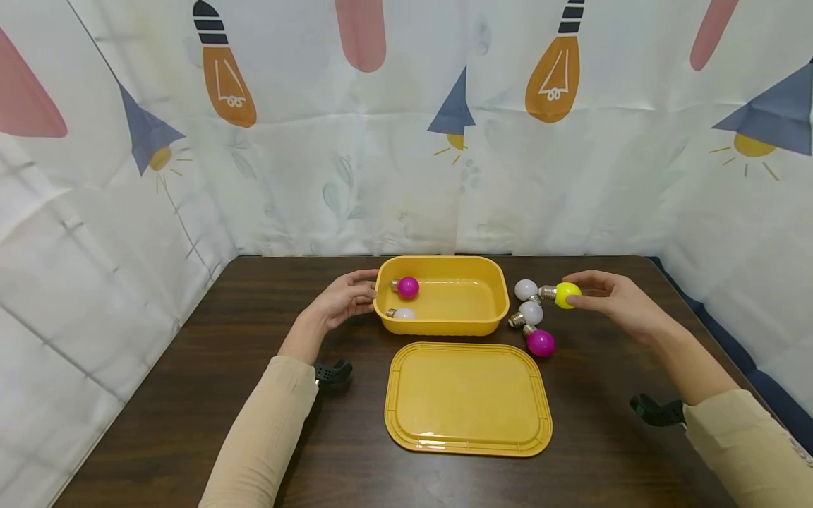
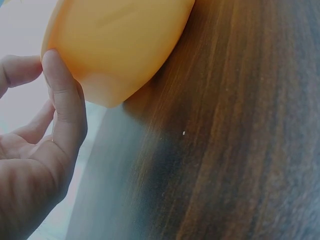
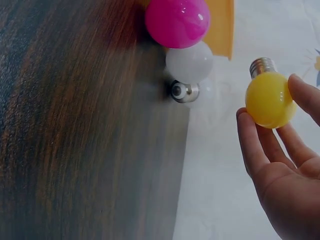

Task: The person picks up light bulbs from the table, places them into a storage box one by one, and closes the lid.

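My right hand (image 1: pixel 612 300) pinches a yellow light bulb (image 1: pixel 567 295) between thumb and fingertips, its metal screw base pointing left. Beside it lie a white bulb (image 1: pixel 526 289), a second white bulb (image 1: pixel 531 312) and a magenta bulb (image 1: pixel 540 343). The right wrist view shows the yellow bulb (image 3: pixel 271 100) at the fingertips, apart from the others. At the left end of a yellow container (image 1: pixel 454 328), my left hand (image 1: pixel 339 300) touches the rim with loosely bent fingers. Inside the container are a magenta bulb (image 1: pixel 408 287) and a white bulb (image 1: pixel 404 313).
A flat yellow tray-like lid (image 1: pixel 470 398) lies in front of the container on the dark wooden table (image 1: pixel 209 395). Behind the table hangs a printed white curtain (image 1: pixel 394 169). Dark straps are on both wrists.
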{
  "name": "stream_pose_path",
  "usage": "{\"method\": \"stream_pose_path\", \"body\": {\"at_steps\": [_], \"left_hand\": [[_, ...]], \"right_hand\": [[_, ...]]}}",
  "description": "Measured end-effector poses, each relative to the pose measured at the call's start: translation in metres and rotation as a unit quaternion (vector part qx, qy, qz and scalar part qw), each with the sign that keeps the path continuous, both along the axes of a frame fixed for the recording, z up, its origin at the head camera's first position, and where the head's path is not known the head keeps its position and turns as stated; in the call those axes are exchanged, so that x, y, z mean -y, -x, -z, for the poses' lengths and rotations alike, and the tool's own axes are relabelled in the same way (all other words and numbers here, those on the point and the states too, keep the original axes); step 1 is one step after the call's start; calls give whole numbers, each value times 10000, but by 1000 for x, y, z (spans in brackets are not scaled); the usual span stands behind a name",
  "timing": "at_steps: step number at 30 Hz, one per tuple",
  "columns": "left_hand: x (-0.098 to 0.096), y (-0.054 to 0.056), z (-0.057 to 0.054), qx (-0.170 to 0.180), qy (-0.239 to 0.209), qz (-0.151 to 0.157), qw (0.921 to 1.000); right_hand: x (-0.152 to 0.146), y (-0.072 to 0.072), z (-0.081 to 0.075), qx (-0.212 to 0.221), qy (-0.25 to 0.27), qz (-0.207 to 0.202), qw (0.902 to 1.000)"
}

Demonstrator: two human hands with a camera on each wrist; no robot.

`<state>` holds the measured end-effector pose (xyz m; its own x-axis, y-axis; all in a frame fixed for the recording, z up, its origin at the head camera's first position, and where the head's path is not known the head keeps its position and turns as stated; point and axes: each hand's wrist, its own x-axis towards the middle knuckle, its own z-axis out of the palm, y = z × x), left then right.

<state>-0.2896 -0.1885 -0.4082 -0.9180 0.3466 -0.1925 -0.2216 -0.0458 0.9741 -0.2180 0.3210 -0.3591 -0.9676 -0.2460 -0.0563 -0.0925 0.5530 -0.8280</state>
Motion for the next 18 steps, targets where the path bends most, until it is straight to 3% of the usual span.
{"method": "stream_pose_path", "body": {"at_steps": [18], "left_hand": [[0,0,0,-43,5,49,10000]], "right_hand": [[10,5,-5,-18,163,-165,9997]]}}
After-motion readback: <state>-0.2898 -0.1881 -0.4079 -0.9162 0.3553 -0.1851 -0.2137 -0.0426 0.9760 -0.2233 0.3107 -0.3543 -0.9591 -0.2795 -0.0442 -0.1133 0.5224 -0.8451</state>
